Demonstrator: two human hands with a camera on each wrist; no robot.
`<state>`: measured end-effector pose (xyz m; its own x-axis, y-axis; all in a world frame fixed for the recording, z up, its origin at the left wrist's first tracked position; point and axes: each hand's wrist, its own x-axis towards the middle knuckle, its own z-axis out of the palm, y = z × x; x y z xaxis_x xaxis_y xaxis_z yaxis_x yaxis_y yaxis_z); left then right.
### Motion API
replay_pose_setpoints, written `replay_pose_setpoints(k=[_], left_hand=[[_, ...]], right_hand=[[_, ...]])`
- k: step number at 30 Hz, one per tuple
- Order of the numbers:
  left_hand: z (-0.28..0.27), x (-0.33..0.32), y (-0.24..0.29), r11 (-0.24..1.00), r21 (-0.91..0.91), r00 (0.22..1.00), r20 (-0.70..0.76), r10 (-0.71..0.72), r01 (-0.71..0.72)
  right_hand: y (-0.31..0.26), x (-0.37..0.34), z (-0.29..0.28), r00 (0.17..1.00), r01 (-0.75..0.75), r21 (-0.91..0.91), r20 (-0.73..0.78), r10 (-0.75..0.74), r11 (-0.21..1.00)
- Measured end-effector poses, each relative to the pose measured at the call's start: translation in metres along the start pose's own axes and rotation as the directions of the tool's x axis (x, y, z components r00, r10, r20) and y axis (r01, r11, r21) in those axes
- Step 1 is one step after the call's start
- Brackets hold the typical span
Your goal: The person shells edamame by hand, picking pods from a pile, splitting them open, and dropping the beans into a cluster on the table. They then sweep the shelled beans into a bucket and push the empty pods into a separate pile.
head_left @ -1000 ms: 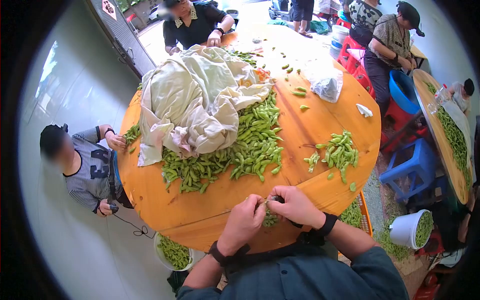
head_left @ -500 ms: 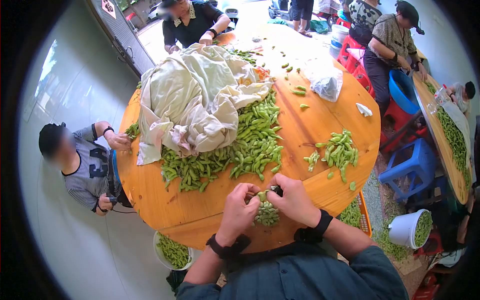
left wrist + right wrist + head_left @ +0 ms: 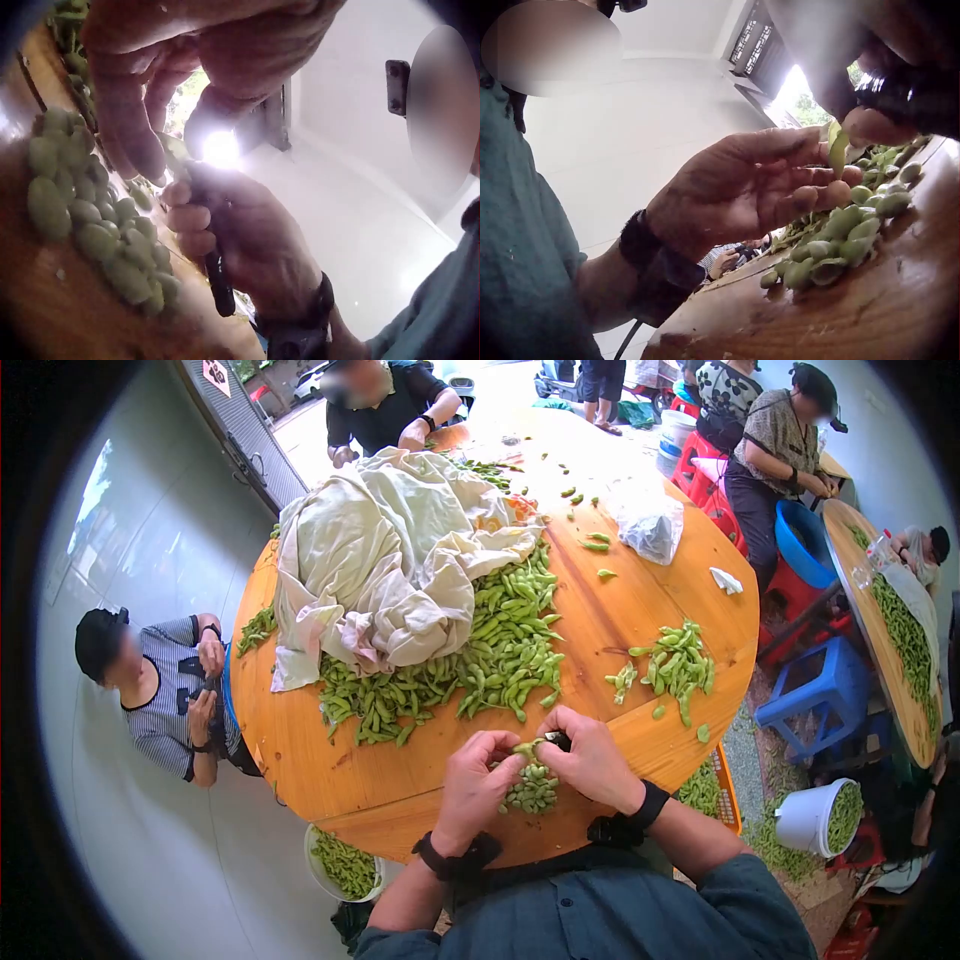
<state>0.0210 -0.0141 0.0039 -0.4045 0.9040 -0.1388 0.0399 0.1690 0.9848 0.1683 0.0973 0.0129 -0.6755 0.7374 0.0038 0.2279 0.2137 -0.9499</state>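
Note:
Between thumb and fingers my left hand [image 3: 480,780] pinches a green soybean pod [image 3: 838,150]. My right hand [image 3: 588,762] grips a slim black-handled tool [image 3: 217,274] and meets the left hand at the pod. The tool's working end is hidden by fingers and glare. Just beneath both hands, a small heap of shelled green beans [image 3: 532,790] lies on the wooden table [image 3: 400,800]. Farther up the table spreads a big pile of unshelled pods [image 3: 510,625], partly under a pale cloth [image 3: 385,570].
Right of my hands lies a smaller pod pile [image 3: 680,665]. A plastic bag [image 3: 650,525] sits farther back. Below the table edge stand a white bucket [image 3: 810,822], an orange crate [image 3: 728,790] and a pod-filled tub [image 3: 345,865]. People sit at the left and far sides.
From one second ago, my hands have risen slightly away from my body, uncovering the bean heap; since half a second ago they barely move. The person at left has brought both hands together.

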Motion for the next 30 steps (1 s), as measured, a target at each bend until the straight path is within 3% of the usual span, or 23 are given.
replay_pose_setpoints(k=[4, 6, 7, 9, 13, 16, 18, 19, 21, 22, 24, 27, 30], left_hand=[[0.003, -0.002, 0.006, 0.998, -0.066, 1.000, -0.024, -0.010, 0.009], [0.002, -0.003, 0.008, 0.986, -0.154, 0.998, 0.000, -0.060, 0.060], [0.001, -0.004, 0.009, 0.986, -0.153, 0.998, 0.001, -0.062, 0.062], [-0.001, -0.006, 0.011, 0.993, -0.101, 0.997, -0.019, -0.069, 0.066], [-0.001, -0.007, 0.011, 1.000, -0.006, 0.998, -0.059, -0.026, 0.026], [0.002, -0.009, 0.011, 0.997, 0.015, 0.994, -0.090, -0.070, 0.072], [0.005, -0.010, 0.004, 0.975, 0.200, 0.990, -0.081, 0.118, -0.100], [0.007, -0.010, 0.005, 0.975, 0.200, 0.990, -0.080, 0.118, -0.100], [0.013, -0.011, 0.006, 0.945, 0.267, 0.976, -0.052, 0.212, -0.191], [0.015, -0.012, 0.008, 0.945, 0.267, 0.976, -0.052, 0.210, -0.189], [0.019, -0.013, 0.011, 0.890, 0.381, 0.958, -0.032, 0.284, -0.251], [0.021, -0.013, 0.011, 0.890, 0.388, 0.965, -0.008, 0.262, -0.239], [0.021, -0.011, 0.013, 0.878, 0.401, 0.960, 0.009, 0.280, -0.260]], right_hand=[[-0.002, 0.000, -0.002, 0.999, -0.007, 0.033, 0.034, 0.006, 0.999], [0.003, 0.001, -0.005, 0.984, -0.078, 0.149, 0.173, 0.052, 0.986], [0.002, 0.000, -0.006, 0.983, -0.081, 0.150, 0.173, 0.054, 0.985], [-0.002, -0.001, -0.009, 0.954, -0.232, 0.292, 0.254, 0.158, 0.928], [0.000, -0.001, -0.008, 0.962, -0.201, 0.298, 0.240, 0.131, 0.933], [-0.001, -0.002, -0.008, 0.968, -0.179, 0.299, 0.223, 0.114, 0.937], [-0.002, -0.003, -0.009, 0.953, -0.235, 0.277, 0.255, 0.164, 0.932], [-0.001, -0.004, -0.008, 0.953, -0.235, 0.277, 0.255, 0.165, 0.931], [0.000, -0.008, -0.005, 0.992, -0.021, 0.190, 0.128, -0.004, 0.982], [-0.001, -0.010, -0.004, 0.992, -0.022, 0.191, 0.128, -0.003, 0.981], [-0.005, -0.013, -0.001, 0.992, 0.111, 0.076, 0.046, -0.114, 0.991], [-0.004, -0.014, 0.000, 0.972, 0.236, -0.078, 0.027, -0.235, 0.969], [0.000, -0.014, 0.002, 0.970, 0.241, -0.111, 0.002, -0.242, 0.964]])
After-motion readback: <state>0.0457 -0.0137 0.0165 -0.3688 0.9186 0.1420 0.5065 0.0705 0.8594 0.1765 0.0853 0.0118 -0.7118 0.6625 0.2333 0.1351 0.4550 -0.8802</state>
